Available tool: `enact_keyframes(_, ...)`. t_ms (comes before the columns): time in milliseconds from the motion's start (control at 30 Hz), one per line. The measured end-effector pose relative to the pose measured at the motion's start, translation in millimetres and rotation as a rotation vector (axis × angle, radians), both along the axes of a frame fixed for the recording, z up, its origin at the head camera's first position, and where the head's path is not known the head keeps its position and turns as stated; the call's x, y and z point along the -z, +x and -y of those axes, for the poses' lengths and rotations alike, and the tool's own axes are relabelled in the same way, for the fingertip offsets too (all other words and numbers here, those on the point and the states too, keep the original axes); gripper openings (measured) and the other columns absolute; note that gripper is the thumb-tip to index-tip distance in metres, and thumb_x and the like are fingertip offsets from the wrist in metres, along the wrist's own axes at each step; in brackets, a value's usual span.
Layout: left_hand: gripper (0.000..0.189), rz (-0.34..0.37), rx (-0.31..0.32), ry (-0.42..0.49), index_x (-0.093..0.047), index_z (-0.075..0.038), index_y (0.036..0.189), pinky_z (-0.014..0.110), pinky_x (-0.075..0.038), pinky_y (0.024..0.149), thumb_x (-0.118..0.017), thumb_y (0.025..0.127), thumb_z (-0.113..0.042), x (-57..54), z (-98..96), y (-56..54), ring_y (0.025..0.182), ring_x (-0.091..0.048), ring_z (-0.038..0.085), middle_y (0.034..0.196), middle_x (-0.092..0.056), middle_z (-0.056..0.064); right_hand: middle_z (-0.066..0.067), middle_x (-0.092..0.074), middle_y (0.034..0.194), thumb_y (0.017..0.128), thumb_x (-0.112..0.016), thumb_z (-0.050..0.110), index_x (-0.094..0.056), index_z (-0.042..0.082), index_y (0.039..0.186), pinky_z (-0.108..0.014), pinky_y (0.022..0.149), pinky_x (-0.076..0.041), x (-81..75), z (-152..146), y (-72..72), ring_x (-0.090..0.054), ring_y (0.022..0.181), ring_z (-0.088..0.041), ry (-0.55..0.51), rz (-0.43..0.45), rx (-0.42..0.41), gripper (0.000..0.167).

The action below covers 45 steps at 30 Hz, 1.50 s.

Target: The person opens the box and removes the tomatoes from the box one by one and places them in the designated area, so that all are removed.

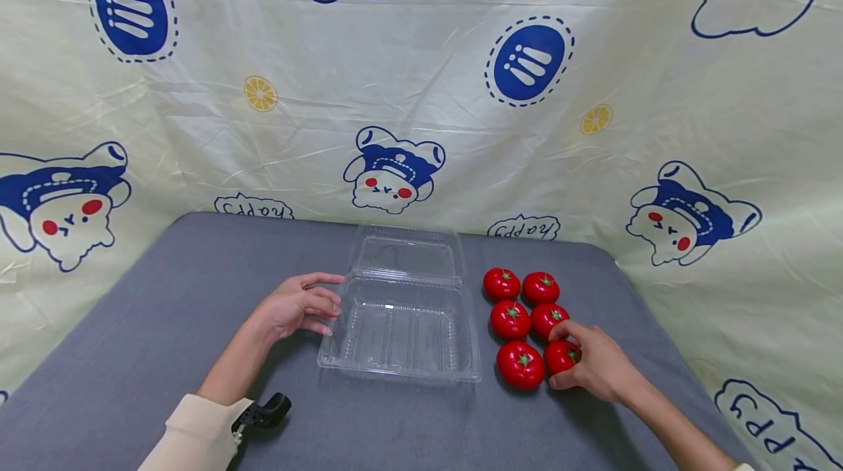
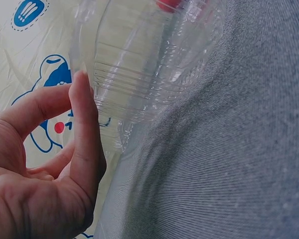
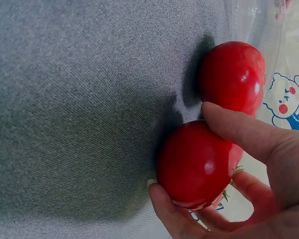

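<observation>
My right hand (image 1: 596, 361) curls its thumb and fingers around the nearest right tomato (image 3: 197, 164), which is red, glossy and green-stemmed. Beside it sits another tomato (image 1: 520, 365), and several more stand behind in two columns. A clear plastic clamshell container (image 1: 398, 367) lies with its lid (image 1: 408, 251) folded back, away from me. My left hand (image 1: 299, 306) is at the container's left side, fingers spread and slightly bent. In the left wrist view its fingertips (image 2: 80, 82) are right at the clear rim.
A grey cloth covers the table (image 1: 165, 325). Behind it and along the sides hangs a pale curtain (image 1: 421, 54) with printed cartoon figures. A black strap (image 1: 263, 412) sits at my left cuff.
</observation>
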State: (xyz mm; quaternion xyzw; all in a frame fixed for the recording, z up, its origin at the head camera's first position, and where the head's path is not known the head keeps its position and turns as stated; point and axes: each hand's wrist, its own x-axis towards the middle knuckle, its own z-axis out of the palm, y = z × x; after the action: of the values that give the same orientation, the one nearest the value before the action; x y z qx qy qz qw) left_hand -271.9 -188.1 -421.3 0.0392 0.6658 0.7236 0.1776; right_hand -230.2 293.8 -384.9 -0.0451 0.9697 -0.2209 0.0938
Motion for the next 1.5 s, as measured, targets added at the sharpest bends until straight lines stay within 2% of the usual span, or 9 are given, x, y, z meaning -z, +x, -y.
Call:
enact_keyframes(233,0.066,0.005,0.01,0.002,-0.042,0.005,0.147,0.034,-0.063,0.06,-0.068,0.086,0.004,-0.4,1.0,0.2,0.071,-0.068,0.013,0.091,-0.07,0.004,-0.011,-0.058,0.108,0.064,-0.095,0.026,-0.062,0.015,0.12,-0.04,0.073,-0.054,0.8,0,-1.2,-0.05,0.105,-0.03,-0.006,-0.008,-0.043,0.066)
enact_keyframes(500,0.066,0.018,0.012,0.001,-0.042,0.004,0.147,0.034,-0.063,0.059,-0.068,0.086,0.005,-1.1,2.2,1.2,0.071,-0.068,0.013,0.091,-0.07,0.004,-0.013,-0.058,0.111,0.065,-0.095,0.026,-0.061,0.015,0.122,-0.043,0.074,-0.055,-1.6,0,-1.1,-0.05,0.106,-0.032,-0.007,0.016,-0.046,0.068)
enact_keyframes(667,0.068,0.029,0.018,0.002,-0.04,0.004,0.148,0.034,-0.063,0.059,-0.067,0.086,0.006,-0.7,1.8,1.2,0.07,-0.067,0.013,0.09,-0.069,0.004,-0.015,-0.057,0.117,0.064,-0.095,0.026,-0.06,0.015,0.124,-0.044,0.075,-0.057,-4.6,0,0.9,-0.05,0.109,-0.034,-0.01,0.06,-0.025,0.071)
enact_keyframes(933,0.069,0.029,0.036,-0.007,-0.039,0.004,0.149,0.035,-0.063,0.061,-0.067,0.086,0.005,-1.5,3.2,2.4,0.072,-0.067,0.014,0.09,-0.068,0.005,-0.021,-0.055,0.121,0.069,-0.092,0.021,-0.059,0.012,0.129,-0.045,0.077,-0.056,-22.2,1,-6.6,-0.053,0.107,-0.037,-0.018,0.09,-0.037,0.069)
enact_keyframes(1067,0.069,0.028,0.049,-0.008,-0.037,0.004,0.149,0.036,-0.064,0.064,-0.067,0.087,0.004,-2.5,5.8,3.8,0.074,-0.067,0.014,0.09,-0.069,0.004,-0.022,-0.055,0.122,0.072,-0.09,0.025,-0.057,0.011,0.131,-0.043,0.075,-0.057,-30.4,4,-9.9,-0.052,0.112,-0.042,-0.038,0.098,-0.024,0.069)
enact_keyframes(1133,0.069,0.025,0.06,-0.006,-0.036,0.005,0.149,0.037,-0.064,0.065,-0.066,0.087,0.004,-2.6,6.8,4.0,0.075,-0.068,0.015,0.09,-0.07,0.004,-0.022,-0.056,0.121,0.075,-0.089,0.031,-0.057,0.01,0.13,-0.042,0.074,-0.058,-32.6,7,-10.6,-0.053,0.111,-0.041,-0.035,0.077,-0.014,0.067)
enact_keyframes(1300,0.068,0.033,0.09,-0.014,-0.034,0.005,0.15,0.041,-0.065,0.069,-0.067,0.091,-0.001,-2.3,9.0,4.7,0.082,-0.07,0.017,0.093,-0.07,0.005,-0.024,-0.063,0.116,0.081,-0.082,0.042,-0.057,0.006,0.132,-0.041,0.07,-0.06,-32.0,17,-10.0,-0.059,0.102,-0.035,0.006,-0.062,0.002,0.067)
enact_keyframes(1400,0.065,0.048,0.097,-0.031,-0.035,0.004,0.15,0.044,-0.064,0.072,-0.067,0.095,-0.009,-2.6,10.7,5.4,0.085,-0.071,0.02,0.1,-0.069,0.008,-0.024,-0.064,0.113,0.086,-0.079,0.033,-0.056,0.003,0.133,-0.043,0.07,-0.059,-26.9,25,-9.5,-0.06,0.098,-0.034,0.018,-0.167,0.012,0.061)
enact_keyframes(1500,0.06,0.042,0.052,-0.06,-0.039,0.006,0.147,0.044,-0.064,0.074,-0.066,0.098,-0.016,-4.0,12.4,5.7,0.086,-0.072,0.02,0.105,-0.069,0.009,-0.025,-0.063,0.114,0.089,-0.075,0.023,-0.055,0.0,0.135,-0.051,0.075,-0.059,-20.6,35,-9.9,-0.06,0.1,-0.037,0.019,-0.278,0.018,0.055)
